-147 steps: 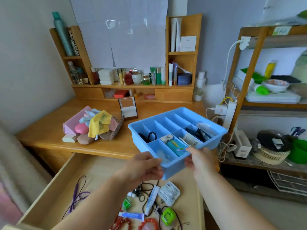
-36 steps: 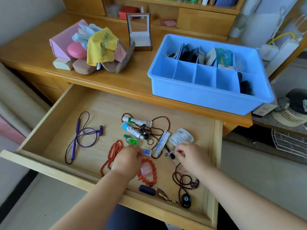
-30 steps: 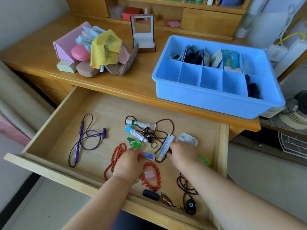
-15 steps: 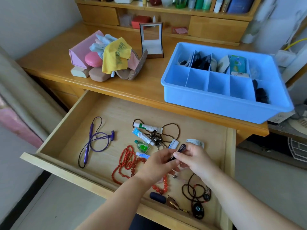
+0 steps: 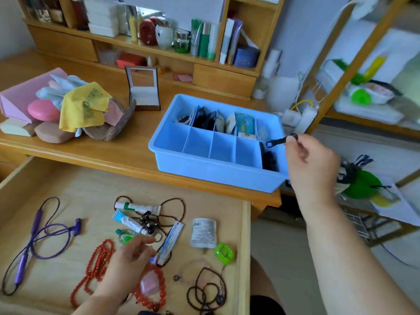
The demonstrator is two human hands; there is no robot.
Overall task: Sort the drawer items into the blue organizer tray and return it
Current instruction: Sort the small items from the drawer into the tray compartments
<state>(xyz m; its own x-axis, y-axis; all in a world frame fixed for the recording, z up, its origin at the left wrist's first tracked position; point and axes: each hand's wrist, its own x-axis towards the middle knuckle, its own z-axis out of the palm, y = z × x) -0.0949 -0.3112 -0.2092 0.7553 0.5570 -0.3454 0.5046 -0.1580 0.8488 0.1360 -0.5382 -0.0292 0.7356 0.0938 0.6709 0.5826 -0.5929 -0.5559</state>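
Most of the small things are not sorted yet — they lie loose in the open drawer (image 5: 243,235). The blue organizer tray (image 5: 211,171) sits on the desk (image 5: 127,153), just behind the drawer, near the desk's right end. Its back row of boxes already holds some packets and dark things, and the box at the right end of the front row has something black in it. Four front boxes look empty.

The right hand (image 5: 311,160) is up by the tray's right side. Its fingers pinch a little black clip (image 5: 278,140), and the clip hangs over the right end of the tray. I think it is about to go in.

The left hand (image 5: 129,260) is low over the drawer with its fingers loose, and it holds nothing. It hovers by a red bead bracelet (image 5: 154,298) and a long red bead string (image 5: 95,267).

Lots is left to move — a purple cord (image 5: 34,239), two little tubes (image 5: 136,206), a small green bottle (image 5: 125,235), a white packet (image 5: 203,233), a bright green tag (image 5: 223,252), and dark bead strings (image 5: 204,292).

The tray is light blue plastic with thin walls inside that make two rows of boxes. After the sorting, the tray still has to go back in the drawer.
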